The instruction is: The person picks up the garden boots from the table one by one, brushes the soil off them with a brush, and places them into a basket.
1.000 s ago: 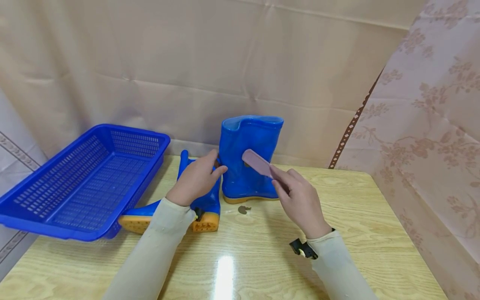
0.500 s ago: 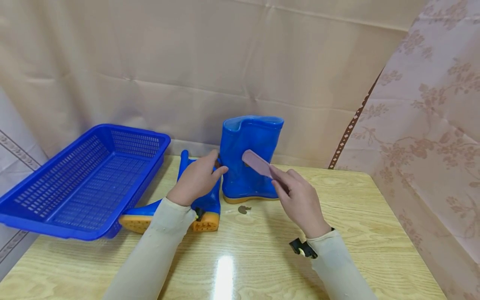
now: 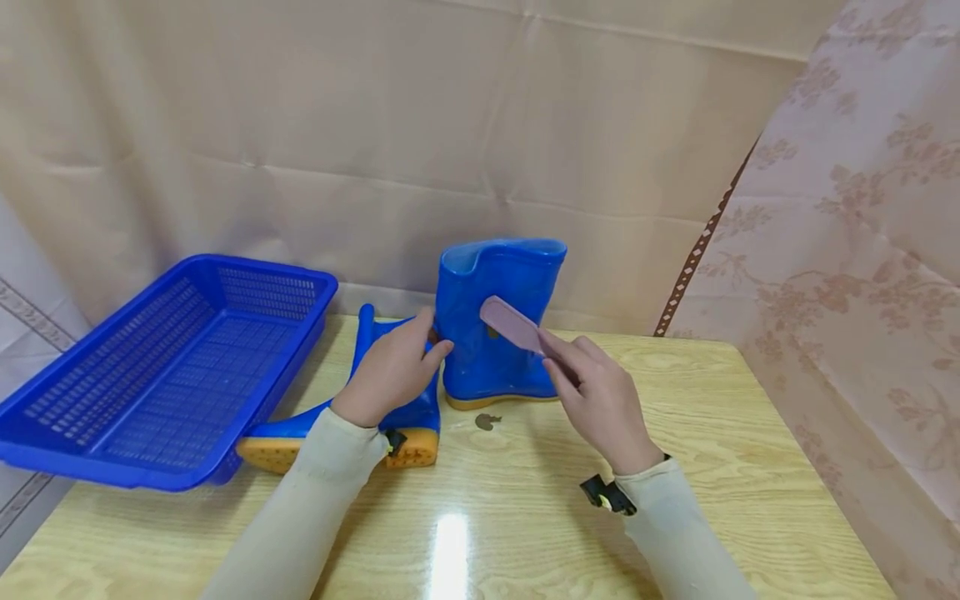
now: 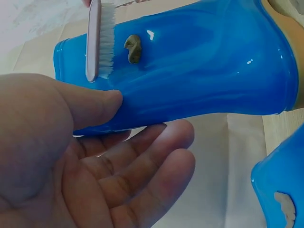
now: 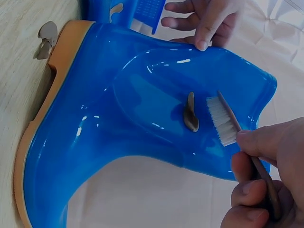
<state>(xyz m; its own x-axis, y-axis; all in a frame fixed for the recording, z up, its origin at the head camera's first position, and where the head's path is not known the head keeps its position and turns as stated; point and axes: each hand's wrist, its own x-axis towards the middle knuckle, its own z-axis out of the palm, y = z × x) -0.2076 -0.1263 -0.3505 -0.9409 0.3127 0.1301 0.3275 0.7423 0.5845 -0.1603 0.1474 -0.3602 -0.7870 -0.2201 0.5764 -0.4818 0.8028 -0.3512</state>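
A blue rubber boot with a yellow-orange sole stands upright on the table. My left hand is at its left edge, thumb against the shaft and the other fingers loosely extended along the edge. My right hand grips the handle of a pinkish brush with white bristles. Those bristles face the shaft, close beside a brown mud-like clump stuck on it. A second blue boot lies on its side under my left hand and forearm, with a similar pale clump on it.
A blue slotted plastic basket stands at the left, close to the lying boot's toe. A loose brown clump lies on the wooden table before the upright boot. A beige curtain hangs behind.
The head view has shifted slightly. Both hands, the brush and the boots keep nearly the same positions relative to each other.
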